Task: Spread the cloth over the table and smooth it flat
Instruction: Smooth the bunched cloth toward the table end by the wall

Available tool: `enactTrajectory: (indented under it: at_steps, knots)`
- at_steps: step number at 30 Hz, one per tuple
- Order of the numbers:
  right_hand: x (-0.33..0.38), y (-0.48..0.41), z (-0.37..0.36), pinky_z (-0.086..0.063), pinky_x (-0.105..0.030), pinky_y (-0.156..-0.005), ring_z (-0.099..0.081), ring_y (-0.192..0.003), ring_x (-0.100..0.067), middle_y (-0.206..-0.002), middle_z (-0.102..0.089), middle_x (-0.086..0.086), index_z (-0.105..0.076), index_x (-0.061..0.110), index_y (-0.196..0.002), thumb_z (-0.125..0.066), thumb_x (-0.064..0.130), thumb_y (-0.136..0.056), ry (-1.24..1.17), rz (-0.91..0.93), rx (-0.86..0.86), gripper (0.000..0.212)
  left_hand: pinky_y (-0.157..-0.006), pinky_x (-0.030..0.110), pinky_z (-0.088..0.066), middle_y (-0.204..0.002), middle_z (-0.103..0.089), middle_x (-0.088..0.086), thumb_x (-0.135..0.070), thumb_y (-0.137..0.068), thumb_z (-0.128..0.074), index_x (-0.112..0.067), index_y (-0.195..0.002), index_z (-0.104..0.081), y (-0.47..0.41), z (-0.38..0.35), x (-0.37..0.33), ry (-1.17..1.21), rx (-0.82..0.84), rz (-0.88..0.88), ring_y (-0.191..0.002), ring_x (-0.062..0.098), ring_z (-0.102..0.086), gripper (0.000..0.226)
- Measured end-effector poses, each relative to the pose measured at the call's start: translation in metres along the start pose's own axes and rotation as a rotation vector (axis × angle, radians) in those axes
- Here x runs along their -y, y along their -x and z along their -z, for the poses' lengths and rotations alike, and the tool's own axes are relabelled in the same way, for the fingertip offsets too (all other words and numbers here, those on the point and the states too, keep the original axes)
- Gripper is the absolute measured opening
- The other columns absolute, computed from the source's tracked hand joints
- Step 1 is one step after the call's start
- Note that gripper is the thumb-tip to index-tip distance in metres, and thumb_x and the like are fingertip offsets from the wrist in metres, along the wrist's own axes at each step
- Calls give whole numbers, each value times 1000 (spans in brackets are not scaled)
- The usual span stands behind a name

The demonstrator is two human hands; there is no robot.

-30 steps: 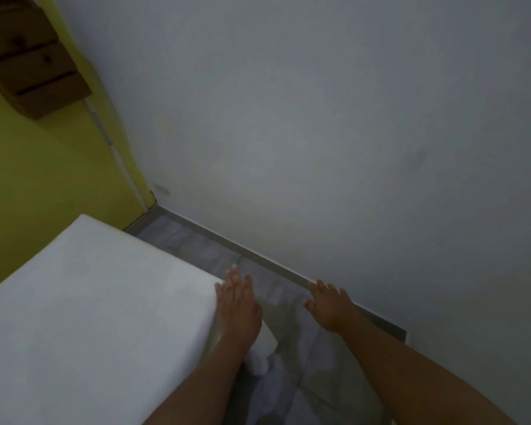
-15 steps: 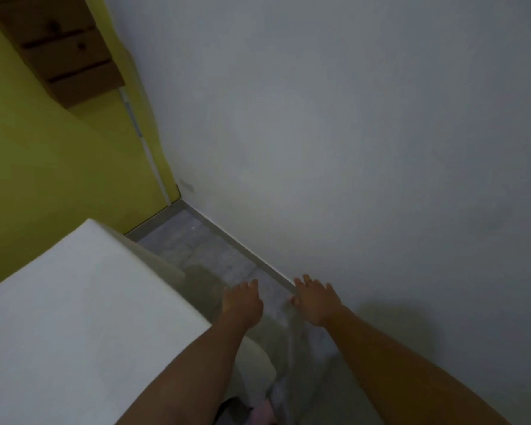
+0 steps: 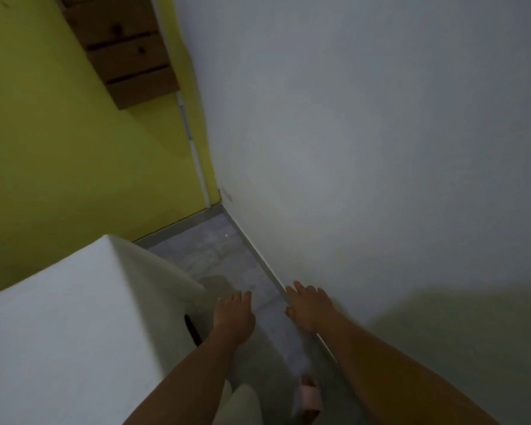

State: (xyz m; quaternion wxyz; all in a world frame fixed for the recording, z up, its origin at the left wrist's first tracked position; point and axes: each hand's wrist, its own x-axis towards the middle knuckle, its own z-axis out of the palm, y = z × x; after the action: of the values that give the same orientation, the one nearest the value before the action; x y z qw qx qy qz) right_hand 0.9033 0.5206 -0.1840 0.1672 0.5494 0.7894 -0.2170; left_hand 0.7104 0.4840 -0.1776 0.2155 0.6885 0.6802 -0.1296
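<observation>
A white cloth (image 3: 59,326) covers the table at the lower left and hangs down over its right side (image 3: 163,280). My left hand (image 3: 233,320) is stretched out past the table's right edge, above the floor, fingers apart and holding nothing. My right hand (image 3: 308,305) hovers further right, close to the white wall's base, fingers spread and empty. Neither hand touches the cloth.
A grey tiled floor strip (image 3: 215,256) runs between the table and the white wall (image 3: 365,148). A yellow wall (image 3: 59,148) stands behind, with a wooden drawer unit (image 3: 126,53) mounted high. My foot in a pink sandal (image 3: 310,394) shows at the bottom.
The view has swung left and up. My left hand has left the cloth's edge and moved out beyond the table; my right hand has drifted toward the white wall.
</observation>
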Motion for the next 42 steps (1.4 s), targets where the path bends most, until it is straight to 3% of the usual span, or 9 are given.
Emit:
enactTrajectory:
  at_steps: [7, 15, 30, 37, 42]
  knots:
    - [-16, -68, 52, -12, -50, -116, -19, -143, -32, -161, -6, -9, -10, 19, -152, -30, 46, -99, 128, 160, 32, 63, -117, 45, -16, -158, -20, 10, -26, -95, -35, -16, -151, -16, -40, 29, -7, 99, -79, 176, -143, 28, -24, 60]
    - [19, -145, 98, -12, -49, -116, -19, -144, -30, -161, -8, -9, -14, 20, -152, -31, 48, -98, 253, 338, 17, 63, -118, 49, -3, -161, -7, 10, -23, -92, -39, -16, -152, -8, -69, 48, 25, 139, -104, 359, -148, 26, -7, 68]
    - [170, -366, 217, -10, -50, -116, -13, -145, -30, -161, -4, -10, -14, 20, -152, -33, 51, -97, 429, 589, -15, 66, -119, 50, -1, -161, 2, 12, -27, -100, -31, -14, -153, -2, -203, 148, 210, 258, -159, 617, -149, 29, 0, 62]
    - [259, -446, 248, -6, -50, -117, -8, -146, -30, -161, -1, -10, -14, 19, -152, -33, 52, -97, 479, 748, 70, 67, -119, 48, 0, -161, 6, 12, -28, -101, -28, -15, -153, 3, -235, 181, 292, 348, -158, 799, -149, 28, 2, 61]
    - [314, -501, 264, -5, -52, -117, -6, -147, -30, -161, 1, -8, -12, 19, -152, -28, 52, -99, 585, 895, 149, 65, -119, 47, 0, -161, 4, 11, -40, -103, -23, -17, -153, 3, -247, 188, 332, 468, -146, 958, -149, 29, 2, 61]
